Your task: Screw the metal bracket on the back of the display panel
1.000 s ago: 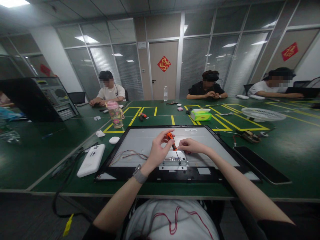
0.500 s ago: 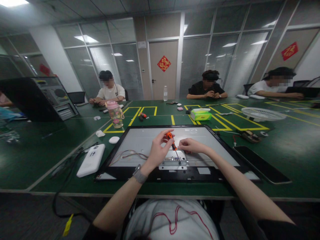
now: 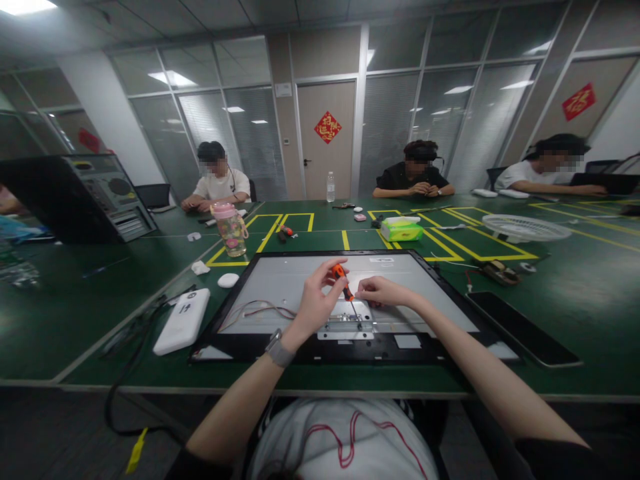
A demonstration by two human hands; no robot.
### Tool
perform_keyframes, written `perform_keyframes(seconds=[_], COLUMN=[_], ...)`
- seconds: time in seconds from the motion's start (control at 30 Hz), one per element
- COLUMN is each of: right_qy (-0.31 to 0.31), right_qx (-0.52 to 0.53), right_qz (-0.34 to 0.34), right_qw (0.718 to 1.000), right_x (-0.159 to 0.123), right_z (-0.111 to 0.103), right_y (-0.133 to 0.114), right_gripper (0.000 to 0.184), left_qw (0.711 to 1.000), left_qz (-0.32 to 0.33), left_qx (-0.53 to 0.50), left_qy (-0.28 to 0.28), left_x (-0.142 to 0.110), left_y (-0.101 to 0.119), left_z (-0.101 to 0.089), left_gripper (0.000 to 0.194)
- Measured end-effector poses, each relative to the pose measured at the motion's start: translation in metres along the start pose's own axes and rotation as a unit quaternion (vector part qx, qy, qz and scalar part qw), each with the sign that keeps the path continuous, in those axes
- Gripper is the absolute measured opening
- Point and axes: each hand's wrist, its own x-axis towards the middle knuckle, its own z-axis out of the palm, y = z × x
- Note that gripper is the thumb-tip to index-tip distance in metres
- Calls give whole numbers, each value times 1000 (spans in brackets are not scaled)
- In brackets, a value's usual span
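My left hand point(image 3: 320, 297) is closed round the handle of an orange and black screwdriver point(image 3: 341, 275). Its shaft slants down to a metal bracket point(image 3: 345, 333) on the back of a flat display panel point(image 3: 425, 307) with a black frame. My right hand point(image 3: 383, 291) is beside the screwdriver's lower handle, fingers curled in a pinch; what they hold, if anything, is hidden. Thin wires point(image 3: 260, 308) run over the panel left of my left hand. The panel lies flat on the green table in front of me.
Left of the panel are a white power bank point(image 3: 183, 321), a round white case point(image 3: 228, 280) and a pink-lidded bottle point(image 3: 231, 230). A black phone-like slab point(image 3: 523, 328) lies right. Beyond are a green tissue pack point(image 3: 403, 229) and a white fan grille point(image 3: 527, 227). Several people sit across.
Almost nothing differs. Both my hands and the screwdriver stay in place over the bracket. Across the table, the person at left has shifted their hands slightly.
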Motion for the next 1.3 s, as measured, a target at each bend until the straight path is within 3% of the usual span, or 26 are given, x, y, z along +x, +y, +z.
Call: perform_keyframes(seconds=[0.4,0.83,0.93,1.3], right_qy=[-2,-6,-5,-4], right_qx=[0,-3,0,4], right_qz=[-5,-2,-5,-9], right_qw=[1000,1000,1000,1000], right_x=[1,1,1,3], right_z=[0,-1,0,1], right_y=[3,2,3,8], right_gripper=[39,38,38,38], left_qw=[1000,998,998,999], left_qz=[1,50,58,36], left_qx=[-21,14,9,-31], left_qy=[-6,28,17,5], left_x=[-1,2,2,2], left_y=[-1,1,0,-1], left_z=[-1,-4,-5,-6], left_gripper=[34,25,31,33])
